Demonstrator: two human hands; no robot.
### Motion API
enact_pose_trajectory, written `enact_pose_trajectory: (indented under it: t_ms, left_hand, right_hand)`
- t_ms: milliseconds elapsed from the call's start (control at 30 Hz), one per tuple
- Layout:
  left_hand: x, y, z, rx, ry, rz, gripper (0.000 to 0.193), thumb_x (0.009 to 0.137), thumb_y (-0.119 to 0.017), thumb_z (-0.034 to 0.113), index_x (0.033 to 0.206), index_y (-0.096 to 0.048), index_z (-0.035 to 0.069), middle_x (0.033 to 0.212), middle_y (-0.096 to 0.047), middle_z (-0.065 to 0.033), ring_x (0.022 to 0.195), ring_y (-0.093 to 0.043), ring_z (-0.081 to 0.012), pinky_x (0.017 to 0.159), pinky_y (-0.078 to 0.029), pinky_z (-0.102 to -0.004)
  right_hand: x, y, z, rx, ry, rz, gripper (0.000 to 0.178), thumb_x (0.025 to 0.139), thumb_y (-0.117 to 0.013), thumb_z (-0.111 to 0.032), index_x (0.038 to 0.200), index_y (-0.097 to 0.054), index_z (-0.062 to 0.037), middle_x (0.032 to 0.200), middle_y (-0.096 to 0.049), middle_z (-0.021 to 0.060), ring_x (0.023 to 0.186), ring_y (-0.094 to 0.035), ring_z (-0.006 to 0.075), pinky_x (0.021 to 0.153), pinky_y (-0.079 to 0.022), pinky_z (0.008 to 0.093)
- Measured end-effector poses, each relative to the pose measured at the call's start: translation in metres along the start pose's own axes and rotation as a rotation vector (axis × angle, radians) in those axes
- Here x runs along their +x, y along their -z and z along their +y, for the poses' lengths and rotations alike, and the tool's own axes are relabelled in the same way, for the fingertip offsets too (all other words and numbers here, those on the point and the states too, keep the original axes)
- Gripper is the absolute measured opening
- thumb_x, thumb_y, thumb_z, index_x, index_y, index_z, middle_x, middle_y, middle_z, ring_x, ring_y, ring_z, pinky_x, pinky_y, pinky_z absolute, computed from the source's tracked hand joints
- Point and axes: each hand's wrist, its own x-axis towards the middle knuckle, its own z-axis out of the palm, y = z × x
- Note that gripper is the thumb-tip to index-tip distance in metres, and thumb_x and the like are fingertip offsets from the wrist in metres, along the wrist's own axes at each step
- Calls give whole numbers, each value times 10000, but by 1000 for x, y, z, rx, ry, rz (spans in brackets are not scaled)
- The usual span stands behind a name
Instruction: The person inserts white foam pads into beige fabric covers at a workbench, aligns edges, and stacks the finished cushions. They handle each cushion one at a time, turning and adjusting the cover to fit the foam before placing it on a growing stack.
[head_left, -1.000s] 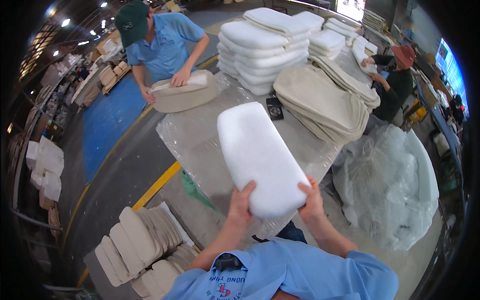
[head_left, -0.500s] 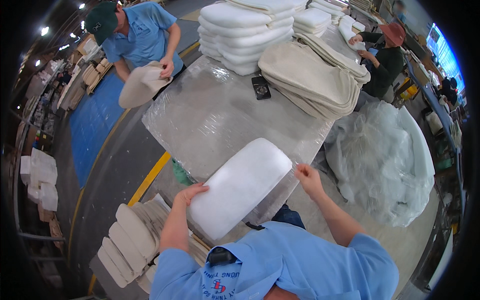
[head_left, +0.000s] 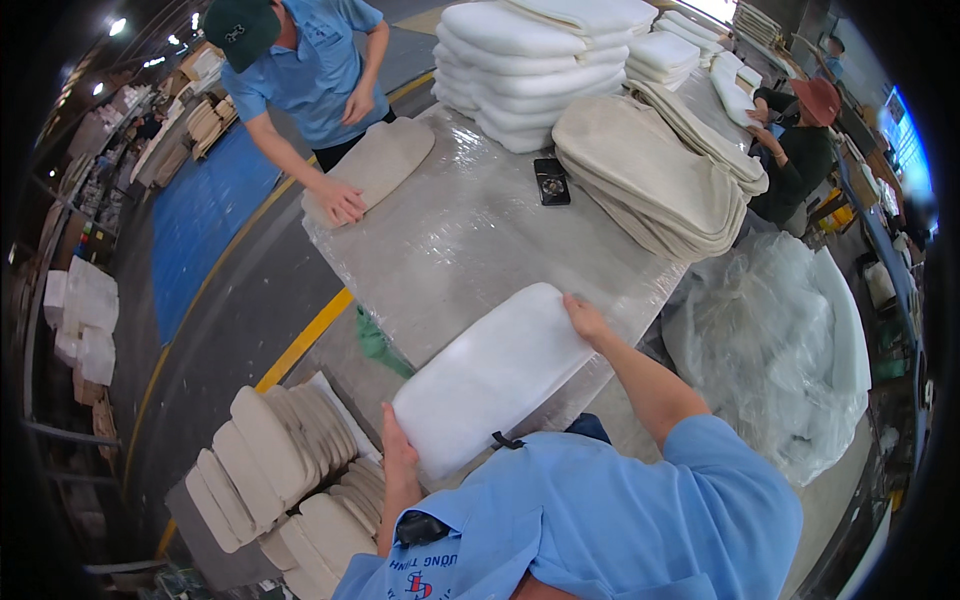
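A white foam cushion is held slantwise at the near edge of the plastic-wrapped table, clamped between both hands: the left hand grips its lower end, the right hand its upper end. Farther along the table lie a small black device, a pile of beige covers and stacked white cushions. Across the table, another person's hand presses a beige cover. Below the table's left side stand upright beige cushions.
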Motion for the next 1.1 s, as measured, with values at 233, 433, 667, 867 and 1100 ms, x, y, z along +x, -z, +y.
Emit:
enact_pose_trajectory:
  t_ms: [233,433,667,867,1100]
  left_hand:
    - [-23,15,36,-47,-323,-230,513,1143,-486,420,1274,-674,-39,1204,-746,-147,1129,-694,-256,1054,-512,-436]
    - [-2,-1,29,286,-305,-489,405,1101,-547,303,1119,-741,-52,1131,-767,-150,1086,-699,-229,1011,-512,-384]
    - [-14,-54,90,1173,-1086,-227,409,1044,-652,328,1323,-701,33,1285,-732,-186,1127,-686,-352,1027,-493,-400]
    - [-106,-170,19,1717,-1282,-932,744,807,-887,371,1437,-612,88,1183,-729,-181,1125,-689,-384,1002,-535,-476]
    - [-103,-185,-1,1964,-982,-750,697,791,-893,376,1393,-631,141,1171,-743,-153,1097,-707,-370,912,-562,-503]
  right_hand:
    - [-85,29,34,819,127,47,708,1121,-389,-635,1231,-707,-11,1297,-697,197,1207,-653,299,1068,-491,428]
    - [-139,28,84,1168,196,129,594,1140,-433,-521,925,-700,-37,1007,-738,178,968,-694,301,942,-540,427]
    - [-126,22,117,1139,96,353,505,1126,-518,-481,1018,-734,-37,973,-761,109,954,-718,248,917,-550,409]
    - [-132,37,108,931,88,63,457,1083,-609,-442,1026,-773,-19,988,-772,90,911,-729,201,858,-564,375]
    - [-112,132,44,-70,242,272,191,997,-746,-224,1060,-783,-48,823,-745,45,715,-630,146,659,-502,328]
